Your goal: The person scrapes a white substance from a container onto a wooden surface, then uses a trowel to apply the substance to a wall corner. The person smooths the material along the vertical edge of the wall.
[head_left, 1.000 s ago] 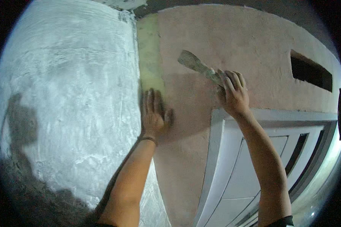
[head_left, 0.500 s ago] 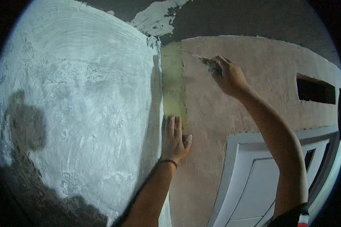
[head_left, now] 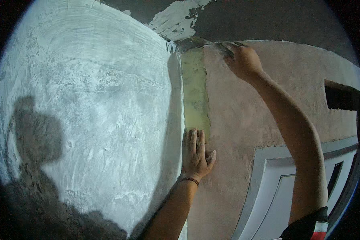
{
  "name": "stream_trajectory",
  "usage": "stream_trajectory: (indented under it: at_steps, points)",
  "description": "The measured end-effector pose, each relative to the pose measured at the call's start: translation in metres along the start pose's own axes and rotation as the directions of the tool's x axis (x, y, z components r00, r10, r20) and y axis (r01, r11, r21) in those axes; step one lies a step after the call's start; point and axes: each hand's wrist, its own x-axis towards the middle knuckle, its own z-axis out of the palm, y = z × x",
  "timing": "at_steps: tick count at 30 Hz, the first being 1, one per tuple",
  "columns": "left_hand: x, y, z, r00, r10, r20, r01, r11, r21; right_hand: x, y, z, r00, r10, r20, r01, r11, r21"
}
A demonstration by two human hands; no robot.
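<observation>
A yellowish-green strip with a ragged right edge (head_left: 195,88) runs down the pinkish-brown wall (head_left: 232,104) beside the corner. My left hand (head_left: 197,156) lies flat against its lower end, fingers pointing up and thumb out to the side. A beaded bracelet (head_left: 190,181) circles that wrist. Up near the ceiling, my right hand (head_left: 244,60) is closed around a putty knife (head_left: 225,49). Its thin blade points left toward the top of the strip, where wall and ceiling meet. Whether the blade touches the surface is hard to tell, and the grip hides part of the handle.
On the left stands a wall with streaky white plaster (head_left: 108,112), bearing my shadow. Overhead, the dark ceiling (head_left: 260,20) carries a rough white smear (head_left: 176,20). At right are a dark rectangular vent opening (head_left: 341,96) and a pale door (head_left: 276,200) in a grey frame.
My right hand has raised the putty knife from the wall to the ceiling line. The whole view has shifted slightly; my left hand stays flat at the strip's lower end.
</observation>
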Motion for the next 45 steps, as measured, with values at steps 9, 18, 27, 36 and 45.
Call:
stream_trajectory:
  at_steps: [9, 18, 27, 36, 45]
  points:
    - [0.001, -0.004, 0.004, 0.999, 0.034, -0.04, -0.034, 0.999, 0.005, -0.004, 0.008, 0.013, 0.992, -0.044, -0.119, 0.043, 0.999, -0.011]
    - [0.001, 0.0, -0.001, 0.999, 0.038, -0.031, -0.038, 0.999, -0.012, 0.004, -0.003, 0.018, 0.994, -0.044, -0.102, 0.045, 0.999, 0.005]
    - [0.002, 0.0, 0.0, 1.0, 0.006, -0.008, -0.006, 1.0, 0.025, -0.006, 0.016, 0.014, 0.99, -0.035, -0.139, 0.036, 0.999, 0.008]
    - [0.001, -0.001, 0.001, 0.998, 0.03, -0.048, -0.03, 1.0, 0.009, 0.004, -0.011, 0.008, 0.997, -0.043, -0.069, 0.039, 0.997, -0.062]
    - [-0.001, -0.001, 0.0, 1.0, 0.001, -0.008, -0.001, 1.0, 0.004, -0.008, -0.011, 0.013, 0.995, 0.012, -0.104, -0.01, 1.0, 0.023]
